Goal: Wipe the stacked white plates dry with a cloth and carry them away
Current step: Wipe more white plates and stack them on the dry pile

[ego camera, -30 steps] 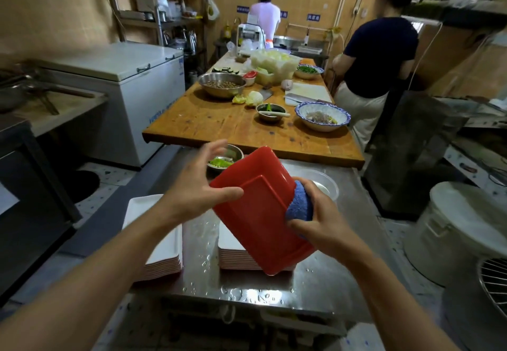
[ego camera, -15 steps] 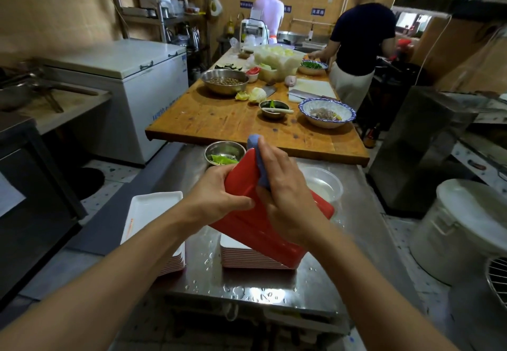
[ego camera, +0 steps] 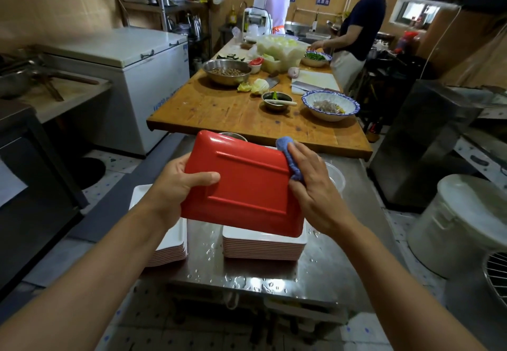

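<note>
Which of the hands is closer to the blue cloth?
Right. The right hand presses the blue cloth against the red plate's far right edge; the left hand grips the plate's opposite edge, apart from the cloth.

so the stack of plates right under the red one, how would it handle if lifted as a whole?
Likely heavy: the stack holds many plates. Probably slippery too, since droplets sit on the steel table around it. Edges look aligned, so it may lift as one block.
</note>
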Action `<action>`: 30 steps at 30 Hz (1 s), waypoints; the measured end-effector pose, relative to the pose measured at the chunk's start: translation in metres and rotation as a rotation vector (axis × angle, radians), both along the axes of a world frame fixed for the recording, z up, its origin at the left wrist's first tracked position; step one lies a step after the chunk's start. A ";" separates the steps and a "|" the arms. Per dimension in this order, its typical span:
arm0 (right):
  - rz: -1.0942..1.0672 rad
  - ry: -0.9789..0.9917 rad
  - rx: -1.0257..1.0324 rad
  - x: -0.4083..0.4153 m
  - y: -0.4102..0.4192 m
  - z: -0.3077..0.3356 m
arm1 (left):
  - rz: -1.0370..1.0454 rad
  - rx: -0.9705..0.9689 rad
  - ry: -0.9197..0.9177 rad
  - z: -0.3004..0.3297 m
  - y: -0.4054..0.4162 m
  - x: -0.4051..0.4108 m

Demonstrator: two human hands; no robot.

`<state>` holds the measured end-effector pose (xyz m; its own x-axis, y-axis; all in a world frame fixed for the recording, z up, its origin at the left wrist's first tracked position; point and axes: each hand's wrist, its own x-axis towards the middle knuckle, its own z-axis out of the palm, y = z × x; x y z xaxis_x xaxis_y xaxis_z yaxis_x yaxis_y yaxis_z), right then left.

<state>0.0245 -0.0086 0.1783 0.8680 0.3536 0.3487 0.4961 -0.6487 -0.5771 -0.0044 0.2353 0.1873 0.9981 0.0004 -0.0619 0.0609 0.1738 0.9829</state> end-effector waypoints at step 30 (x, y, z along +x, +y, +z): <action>0.055 -0.195 -0.121 -0.042 0.103 -0.031 | 0.251 -0.641 0.340 -0.020 -0.013 -0.024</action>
